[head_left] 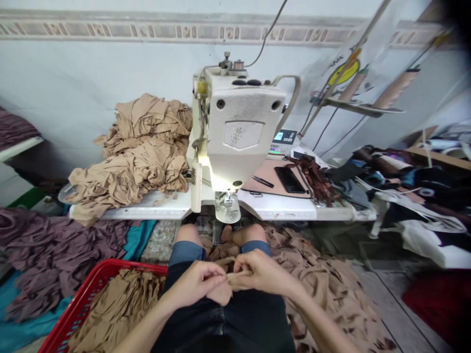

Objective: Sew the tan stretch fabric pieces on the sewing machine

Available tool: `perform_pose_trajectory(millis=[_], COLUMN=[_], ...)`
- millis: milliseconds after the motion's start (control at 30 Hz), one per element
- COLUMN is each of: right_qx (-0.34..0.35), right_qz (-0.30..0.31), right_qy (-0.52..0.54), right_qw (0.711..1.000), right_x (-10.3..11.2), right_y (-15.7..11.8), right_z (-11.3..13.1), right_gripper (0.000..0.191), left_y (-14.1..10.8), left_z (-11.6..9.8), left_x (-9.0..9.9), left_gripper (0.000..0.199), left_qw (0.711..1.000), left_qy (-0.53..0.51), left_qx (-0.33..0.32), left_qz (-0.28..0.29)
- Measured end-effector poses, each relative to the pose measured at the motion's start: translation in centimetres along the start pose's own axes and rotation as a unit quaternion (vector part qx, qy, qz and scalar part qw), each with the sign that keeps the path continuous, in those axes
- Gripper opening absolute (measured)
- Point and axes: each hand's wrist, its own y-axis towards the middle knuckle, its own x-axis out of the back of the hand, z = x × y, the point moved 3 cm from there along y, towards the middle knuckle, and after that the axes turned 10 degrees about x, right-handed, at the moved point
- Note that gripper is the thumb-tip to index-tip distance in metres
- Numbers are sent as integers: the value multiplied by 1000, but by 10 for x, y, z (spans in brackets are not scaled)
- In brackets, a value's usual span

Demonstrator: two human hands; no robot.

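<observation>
Over the lap, just behind the edge of the sewing bench (279,208), the left hand (195,284) and right hand (263,274) meet around a narrow strip of beige stretch knit fabric (240,278). The strip's long axis runs crosswise, from left to right, rising slightly toward the right. A looser beige fold (222,294) hangs down from it, just beside the left hand. Both grips are closed on the fabric, with the strip running between them and its right part held inside the right hand's curled fingers. The fabric lies above dark denim shorts (221,318).

To the near left stands a red plastic basket (99,279) filled with beige fabric pieces (117,309), and beyond it lies a heap of purple fabric (55,245) on a teal sheet (136,245). A large spread of beige fabric (324,279) covers the floor to the near right. Straight ahead, a white industrial sewing machine (239,122) stands on the bench, with a heap of crumpled beige fabric (136,152) to its left. To its right lie a black smartphone (289,179), small black-handled scissors (262,181) and a bundle of brown strips (312,179).
</observation>
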Motion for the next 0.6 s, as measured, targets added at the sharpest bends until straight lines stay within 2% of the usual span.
perform_pose_trajectory(millis=[67,100,167,200,300,367,467,600], right_qx=[7,10,13,14,12,2,-12,-8], right_qz=[67,99,138,137,67,13,-55,-161], right_qy=[39,70,140,178,261,277,244,154], right_qw=[997,993,980,975,963,961,968,975], right_x=[4,3,-2,-5,-9,-6,6,25], right_y=[-3,-4,-3,-2,3,5,5,4], right_z=[-1,-1,-2,-3,-4,-4,2,18], right_gripper=[17,19,24,28,38,41,39,35], left_y=[-4,-6,-7,-7,-4,-2,-1,-7], left_z=[-11,-17,-28,-31,-34,-32,-33,-45], left_x=[-2,-2,-1,0,3,9,22,39], left_gripper=[38,37,34,33,34,34,36,45], left_qw=[997,996,995,994,996,999,998,994], left_qy=[39,52,74,83,74,34,-32,-53], left_qx=[5,4,-6,-11,-16,-15,-38,-74], left_qz=[61,74,70,64,45,10,-45,-57])
